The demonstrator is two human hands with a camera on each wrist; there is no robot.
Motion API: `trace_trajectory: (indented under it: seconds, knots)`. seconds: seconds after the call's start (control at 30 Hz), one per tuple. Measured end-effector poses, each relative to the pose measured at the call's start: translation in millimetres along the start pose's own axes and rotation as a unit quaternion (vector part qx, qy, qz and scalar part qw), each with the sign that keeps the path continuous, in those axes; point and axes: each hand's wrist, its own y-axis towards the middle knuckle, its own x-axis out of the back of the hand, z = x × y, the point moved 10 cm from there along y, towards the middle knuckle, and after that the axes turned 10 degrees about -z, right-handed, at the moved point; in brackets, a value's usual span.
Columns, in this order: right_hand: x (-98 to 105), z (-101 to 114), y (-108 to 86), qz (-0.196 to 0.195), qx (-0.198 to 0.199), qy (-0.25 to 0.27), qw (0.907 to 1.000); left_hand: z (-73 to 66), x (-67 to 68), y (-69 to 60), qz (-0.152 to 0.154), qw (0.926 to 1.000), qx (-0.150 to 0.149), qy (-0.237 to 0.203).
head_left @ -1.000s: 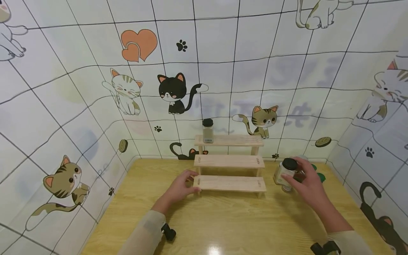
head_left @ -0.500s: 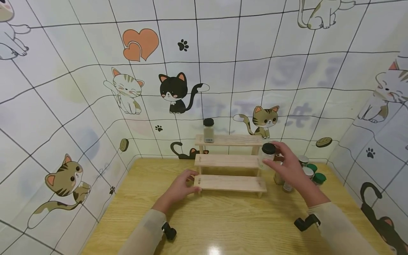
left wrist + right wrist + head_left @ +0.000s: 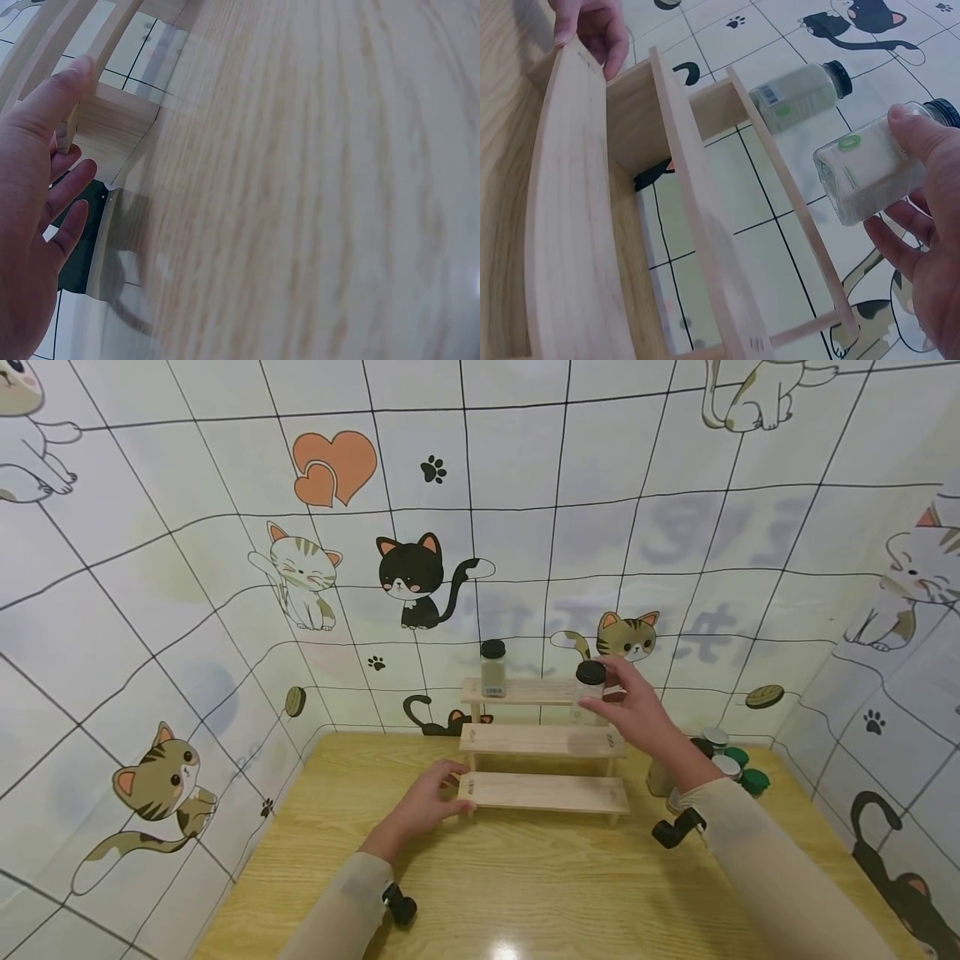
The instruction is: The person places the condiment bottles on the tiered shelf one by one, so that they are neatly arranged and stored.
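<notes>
My right hand (image 3: 637, 714) holds a clear square jar (image 3: 870, 169) with a black lid and a green mark, thumb on one side and fingers on the other. In the head view this jar is in front of the top tier's right part, above the middle tier. My left hand (image 3: 423, 802) pinches the left end of the bottom tier of a three-step wooden shelf (image 3: 543, 792), thumb and fingers on either side of the board in the left wrist view (image 3: 45, 150). A similar jar (image 3: 493, 670) stands upright at the top tier's left end.
Right of the shelf, several jars with green (image 3: 753, 782), white and black lids stand on the wood-grain table (image 3: 480, 877), partly hidden by my right forearm. A cat-patterned wall covering (image 3: 517, 543) rises behind and at both sides.
My right hand has lifted the jar from the group at the right and carried it left and up to the shelf. My left hand keeps its place on the bottom tier.
</notes>
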Motion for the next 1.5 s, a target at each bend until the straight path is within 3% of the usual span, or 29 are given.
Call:
trace_trajectory:
  seconds: [0.23,0.63,1.13,1.5]
  knots:
    - [-24,-6,25.7,0.02,-0.02,0.039,0.9989,2.1,-1.8,1.5,0.0,1.0,-0.001,0.003]
    - [-50,-20,58.1,0.032,-0.047,0.027,0.998,3.3,-3.5,0.8,0.003,0.9999,0.013,-0.001]
    - [-71,-43,62.2,0.045,-0.102,0.029,0.9934,4.0,-1.7,0.2,0.001,1.0,0.006,0.0]
    - [-73,-46,58.6,0.033,-0.109,0.042,0.9926,5.3,-1.6,-0.2,-0.004,1.0,0.0,0.002]
